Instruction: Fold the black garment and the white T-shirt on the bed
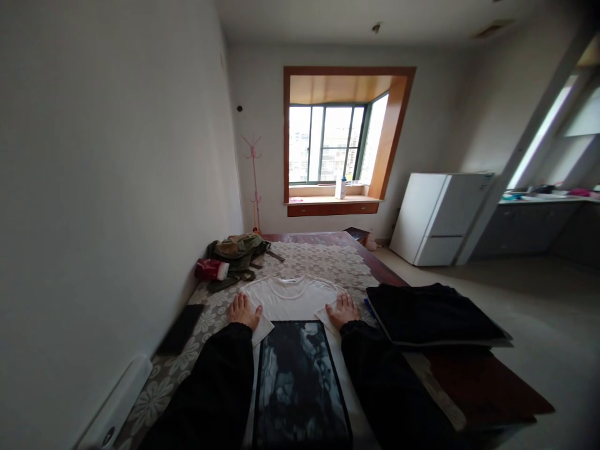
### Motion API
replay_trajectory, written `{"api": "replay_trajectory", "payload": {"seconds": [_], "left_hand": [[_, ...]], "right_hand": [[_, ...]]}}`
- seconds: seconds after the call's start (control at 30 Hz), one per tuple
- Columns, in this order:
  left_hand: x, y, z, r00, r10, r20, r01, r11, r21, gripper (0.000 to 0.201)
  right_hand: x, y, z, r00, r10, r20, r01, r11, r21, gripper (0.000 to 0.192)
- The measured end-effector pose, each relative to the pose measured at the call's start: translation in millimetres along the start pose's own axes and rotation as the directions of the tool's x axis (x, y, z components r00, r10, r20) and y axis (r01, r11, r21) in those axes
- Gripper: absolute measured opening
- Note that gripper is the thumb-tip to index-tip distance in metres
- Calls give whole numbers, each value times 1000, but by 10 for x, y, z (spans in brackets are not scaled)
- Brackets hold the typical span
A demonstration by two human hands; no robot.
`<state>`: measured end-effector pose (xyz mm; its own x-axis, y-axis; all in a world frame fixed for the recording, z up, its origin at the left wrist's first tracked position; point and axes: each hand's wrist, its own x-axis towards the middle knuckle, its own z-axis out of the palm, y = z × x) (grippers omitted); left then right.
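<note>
On the lace-patterned bedspread [328, 259], left hand [244, 310] and right hand [343, 309] press flat, fingers spread, on a smooth white T-shirt [293, 297].

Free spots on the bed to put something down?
Bare lace cover lies beyond the white T-shirt, right of the green backpack. Crowded: near side, with both hands, the dark printed panel and the black folded stack.

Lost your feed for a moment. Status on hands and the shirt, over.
Left hand and right hand flat, open, on the sleeves of the white T-shirt. Shirt spread front-up, dark print at the near end. Folded dark garment lies to the right, apart from the shirt.
</note>
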<state>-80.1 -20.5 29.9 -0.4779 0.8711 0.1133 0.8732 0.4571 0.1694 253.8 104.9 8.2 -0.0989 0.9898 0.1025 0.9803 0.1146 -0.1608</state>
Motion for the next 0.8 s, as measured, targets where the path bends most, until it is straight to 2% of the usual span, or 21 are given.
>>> {"api": "replay_trajectory", "payload": {"seconds": [0.23,0.47,0.63,0.8], "left_hand": [[123,-79,0,999,39,-4,-39,999,-1,82],[146,-113,150,997,63,-41,-62,998,32,84],[146,-106,125,996,64,-68,-62,997,35,85],[150,-109,105,990,135,-43,-135,991,8,81]], "right_hand": [[69,-72,57,999,38,-20,-39,999,-38,80],[103,-25,179,1000,-11,-19,11,999,-32,99],[89,-34,148,1000,-3,-20,2,1000,-28,98],[38,-64,59,995,-99,-26,98,994,-40,106]]}}
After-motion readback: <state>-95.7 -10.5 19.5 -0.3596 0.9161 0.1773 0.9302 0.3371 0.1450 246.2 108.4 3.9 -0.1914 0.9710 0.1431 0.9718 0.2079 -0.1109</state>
